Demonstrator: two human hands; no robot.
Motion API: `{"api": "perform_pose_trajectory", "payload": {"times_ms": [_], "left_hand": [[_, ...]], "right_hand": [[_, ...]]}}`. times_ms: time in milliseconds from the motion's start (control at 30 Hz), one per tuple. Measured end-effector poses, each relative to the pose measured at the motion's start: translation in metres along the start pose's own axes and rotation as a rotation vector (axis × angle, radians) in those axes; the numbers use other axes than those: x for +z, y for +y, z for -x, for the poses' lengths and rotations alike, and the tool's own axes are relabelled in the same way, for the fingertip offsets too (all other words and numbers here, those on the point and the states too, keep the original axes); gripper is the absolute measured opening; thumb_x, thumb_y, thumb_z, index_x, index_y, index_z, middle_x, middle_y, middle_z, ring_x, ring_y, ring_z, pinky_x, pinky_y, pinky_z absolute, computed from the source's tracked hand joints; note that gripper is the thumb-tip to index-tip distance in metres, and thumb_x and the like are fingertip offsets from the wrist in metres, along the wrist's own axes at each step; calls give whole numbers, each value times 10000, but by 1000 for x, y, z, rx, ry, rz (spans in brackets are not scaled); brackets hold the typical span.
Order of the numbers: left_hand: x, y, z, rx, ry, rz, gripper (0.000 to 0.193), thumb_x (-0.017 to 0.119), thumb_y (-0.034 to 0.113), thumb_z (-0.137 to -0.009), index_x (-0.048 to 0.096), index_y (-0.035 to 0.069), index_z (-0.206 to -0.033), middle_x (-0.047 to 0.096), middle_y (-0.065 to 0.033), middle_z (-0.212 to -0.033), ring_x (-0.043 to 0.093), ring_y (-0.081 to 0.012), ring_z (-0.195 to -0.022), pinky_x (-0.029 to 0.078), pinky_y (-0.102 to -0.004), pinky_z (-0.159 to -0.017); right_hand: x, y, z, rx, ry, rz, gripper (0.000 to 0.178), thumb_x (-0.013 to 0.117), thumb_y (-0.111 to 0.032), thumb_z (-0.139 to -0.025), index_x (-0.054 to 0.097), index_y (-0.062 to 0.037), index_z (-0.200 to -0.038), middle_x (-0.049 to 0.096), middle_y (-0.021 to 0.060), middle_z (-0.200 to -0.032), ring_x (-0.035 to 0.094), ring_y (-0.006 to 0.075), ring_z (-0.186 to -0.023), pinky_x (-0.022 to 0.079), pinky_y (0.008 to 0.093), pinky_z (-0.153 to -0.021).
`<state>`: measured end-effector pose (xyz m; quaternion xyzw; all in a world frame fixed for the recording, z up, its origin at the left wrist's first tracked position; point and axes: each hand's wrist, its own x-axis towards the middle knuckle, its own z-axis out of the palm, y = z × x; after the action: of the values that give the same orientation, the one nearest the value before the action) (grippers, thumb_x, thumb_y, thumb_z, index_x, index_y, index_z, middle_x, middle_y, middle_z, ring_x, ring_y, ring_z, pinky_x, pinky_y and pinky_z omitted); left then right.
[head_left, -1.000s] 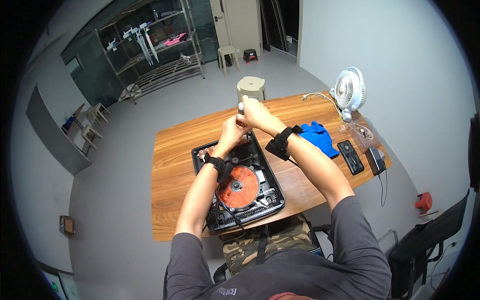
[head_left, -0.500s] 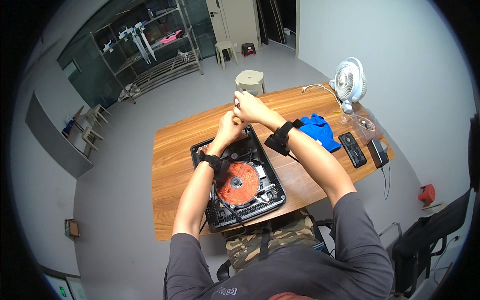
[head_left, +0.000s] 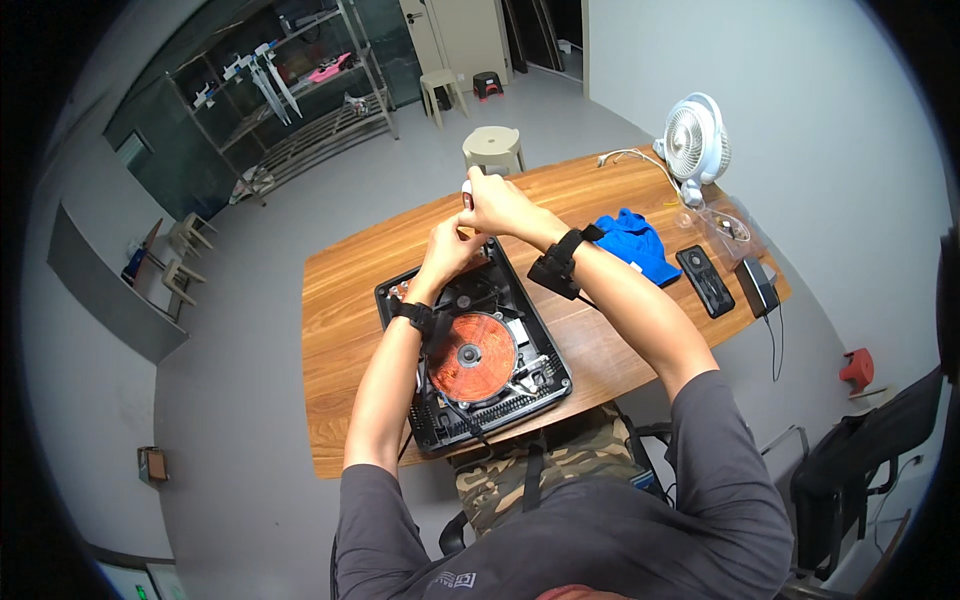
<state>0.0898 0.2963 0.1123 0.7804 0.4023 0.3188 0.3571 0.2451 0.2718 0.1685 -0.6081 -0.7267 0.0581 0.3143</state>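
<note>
An opened induction cooker (head_left: 548, 340) lies on the table, its black housing showing a round copper coil (head_left: 490, 375), wires and circuit parts. At its far edge my right hand (head_left: 499, 207) is closed around an upright screwdriver (head_left: 467, 197), of which only a bit of white and dark red handle shows. My left hand (head_left: 447, 252) is just below and to the left, fingers pinched together by the lower end of the tool, over the cooker's far side. The fingers hide the screwdriver's tip and whatever the left fingertips hold. Both wrists wear black straps with small boxes.
Right of the cooker lie a crumpled blue cloth (head_left: 637, 247), a black phone-like device (head_left: 705, 280) and a dark box with a cable (head_left: 757, 285). A white fan (head_left: 697, 140) stands at the table's far right corner. Beyond the far edge is a beige stool (head_left: 492, 145).
The whole view has shifted slightly, the room's far side moving up in it. Both hands stay together at the cooker's far edge, the right one turned a little, showing more of the handle.
</note>
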Motion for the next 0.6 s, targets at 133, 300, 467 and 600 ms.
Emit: {"api": "perform_pose_trajectory", "payload": {"times_ms": [133,300,467,600], "left_hand": [[0,-4,-3,-29,15,-15,390,854,258,-811,706,-25,-1035,745,-95,-831,690,-146,-741,544,-323,-667],[8,0,-1,77,91,-37,395,861,273,-795,707,-33,-993,749,-111,-838,703,-156,-761,560,-336,-688],[6,-4,1,114,3,-112,289,820,129,-805,673,-53,-975,734,-142,-899,720,-187,-749,586,-341,-667],[5,-1,1,7,-45,-76,229,774,92,-850,669,-65,-980,732,-150,-900,722,-185,-748,609,-333,-643]], "right_hand": [[3,-3,7,-38,132,14,536,806,-337,-801,498,20,-1056,692,298,-924,689,498,-895,572,526,-754],[3,5,6,44,116,-51,561,834,-292,-774,480,24,-1073,689,303,-928,684,510,-897,568,540,-749],[-2,4,7,-2,69,-31,460,776,-184,-799,497,61,-1069,687,302,-928,680,503,-924,572,533,-776],[-12,-6,11,-6,41,-16,424,737,-160,-803,492,56,-1073,684,308,-941,673,504,-933,558,547,-811]]}}
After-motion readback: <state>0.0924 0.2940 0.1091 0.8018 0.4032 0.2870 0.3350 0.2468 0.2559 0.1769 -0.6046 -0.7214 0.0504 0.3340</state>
